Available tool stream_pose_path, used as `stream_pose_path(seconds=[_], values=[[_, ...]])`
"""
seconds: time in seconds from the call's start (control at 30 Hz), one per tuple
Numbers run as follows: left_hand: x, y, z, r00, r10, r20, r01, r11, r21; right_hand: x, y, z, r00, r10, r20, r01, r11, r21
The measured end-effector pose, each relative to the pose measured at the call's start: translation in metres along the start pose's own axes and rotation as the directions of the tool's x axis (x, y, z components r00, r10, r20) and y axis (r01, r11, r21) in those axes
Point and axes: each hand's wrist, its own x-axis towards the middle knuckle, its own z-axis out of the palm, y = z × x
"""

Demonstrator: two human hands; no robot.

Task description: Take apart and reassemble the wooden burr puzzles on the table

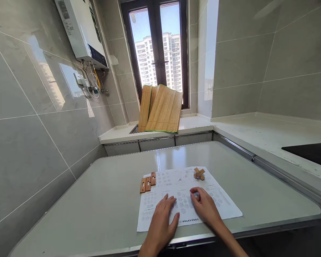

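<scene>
A white printed instruction sheet (184,185) lies on the grey table (104,200). My left hand (162,219) rests flat on the sheet's near left part, fingers stretched out and holding nothing. My right hand (205,206) lies on the sheet to the right, fingers curled down onto the paper; nothing shows in them. Three loose wooden puzzle pieces (147,183) lie side by side at the sheet's far left corner. A partly joined wooden puzzle cluster (199,173) sits near the sheet's far right edge, beyond my right hand.
Behind the table runs a white countertop (256,130) with rolled bamboo mats (163,109) leaning against a window. A black cooktop (312,152) is set in the counter at right. A white water heater (80,32) hangs on the left tiled wall.
</scene>
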Motion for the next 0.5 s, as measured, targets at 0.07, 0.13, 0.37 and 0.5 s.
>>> stream_pose_path(seconds=[0.07,0.13,0.37,0.5], values=[[-0.008,0.003,-0.002,0.998,-0.065,0.006,0.065,0.994,-0.090,0.000,-0.001,0.000,1.000,0.001,-0.001,-0.001,1.000,-0.005],[-0.013,0.004,-0.003,0.992,-0.130,0.000,0.128,0.979,-0.158,0.000,-0.002,-0.001,1.000,0.004,-0.003,-0.004,1.000,-0.010],[-0.017,0.009,-0.006,0.977,-0.206,-0.052,0.184,0.942,-0.281,0.000,-0.002,0.000,1.000,0.004,-0.001,-0.004,1.000,-0.027],[-0.017,0.011,-0.007,0.975,-0.214,-0.062,0.188,0.939,-0.289,0.000,0.000,0.001,1.000,0.004,0.004,-0.003,0.999,-0.034]])
